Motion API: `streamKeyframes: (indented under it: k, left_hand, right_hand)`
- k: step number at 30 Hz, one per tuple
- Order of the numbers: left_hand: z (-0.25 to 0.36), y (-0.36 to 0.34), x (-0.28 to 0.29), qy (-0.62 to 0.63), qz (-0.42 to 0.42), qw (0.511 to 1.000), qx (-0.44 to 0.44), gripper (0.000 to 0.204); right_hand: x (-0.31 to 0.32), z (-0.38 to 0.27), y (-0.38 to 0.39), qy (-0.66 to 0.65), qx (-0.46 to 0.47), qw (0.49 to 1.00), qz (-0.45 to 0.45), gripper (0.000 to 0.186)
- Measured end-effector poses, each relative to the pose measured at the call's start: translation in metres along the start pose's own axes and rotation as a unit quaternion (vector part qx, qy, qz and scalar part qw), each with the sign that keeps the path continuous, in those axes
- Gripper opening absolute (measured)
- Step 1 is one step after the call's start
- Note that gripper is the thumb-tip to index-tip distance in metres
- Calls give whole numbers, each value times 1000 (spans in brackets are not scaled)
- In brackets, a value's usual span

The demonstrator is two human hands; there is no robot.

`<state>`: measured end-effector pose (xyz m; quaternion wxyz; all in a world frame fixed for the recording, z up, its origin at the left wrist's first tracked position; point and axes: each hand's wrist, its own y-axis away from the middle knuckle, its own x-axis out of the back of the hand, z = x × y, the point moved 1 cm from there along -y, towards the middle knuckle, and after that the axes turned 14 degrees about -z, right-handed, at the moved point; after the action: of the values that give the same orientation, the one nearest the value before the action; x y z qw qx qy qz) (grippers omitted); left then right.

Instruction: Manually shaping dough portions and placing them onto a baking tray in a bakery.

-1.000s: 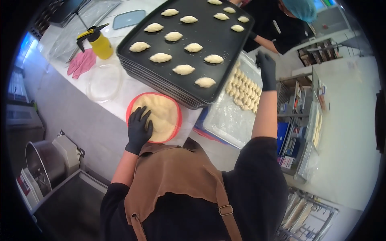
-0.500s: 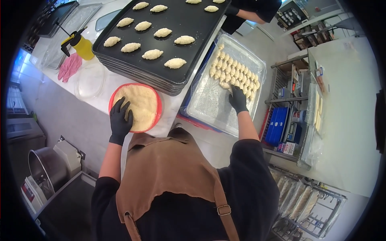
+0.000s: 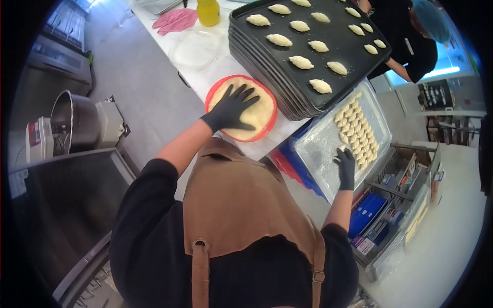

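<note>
My left hand (image 3: 233, 105), in a black glove, lies with fingers spread on the pale, doughy surface inside a red round bowl (image 3: 218, 83) on the white table. My right hand (image 3: 345, 164), also black-gloved, has its fingers closed on a small dough piece (image 3: 342, 148) at the lower left of tight rows of shaped dough (image 3: 355, 128) in a lined metal tray (image 3: 321, 167). Beside the bowl, several dark baking trays (image 3: 249, 38) are stacked, the top one bearing spaced-out dough pieces (image 3: 301, 62).
A co-worker (image 3: 411, 41) in a blue hairnet stands beyond the trays. A yellow spray bottle (image 3: 208, 13), pink cloth (image 3: 174, 20) and clear round lid (image 3: 195, 51) share the white table (image 3: 231, 69). A mixer (image 3: 72, 123) stands left, shelving (image 3: 395, 200) right, blue bins (image 3: 303, 172) under the metal tray.
My right hand has come down from up beside the stacked trays onto the rows of dough pieces, now gripping one. My left hand stays on the bowl, fingers more spread. The view has swung round.
</note>
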<state>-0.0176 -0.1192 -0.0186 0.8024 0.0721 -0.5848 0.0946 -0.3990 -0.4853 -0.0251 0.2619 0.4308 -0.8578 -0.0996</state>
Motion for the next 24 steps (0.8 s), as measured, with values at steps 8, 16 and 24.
streamKeyframes:
  k: [8,16,24]
  left_hand:
    - [-23,-21,0,89,-14,993,-80,65]
    - [-44,20,26,253,159,953,55,46]
    - [-49,43,32,247,238,935,86,43]
  right_hand:
    - [-195,-188,37,-32,101,954,-281,31]
    - [-294,-191,-40,256,281,914,-142,41]
    - [-304,-184,-33,344,399,838,-145,38]
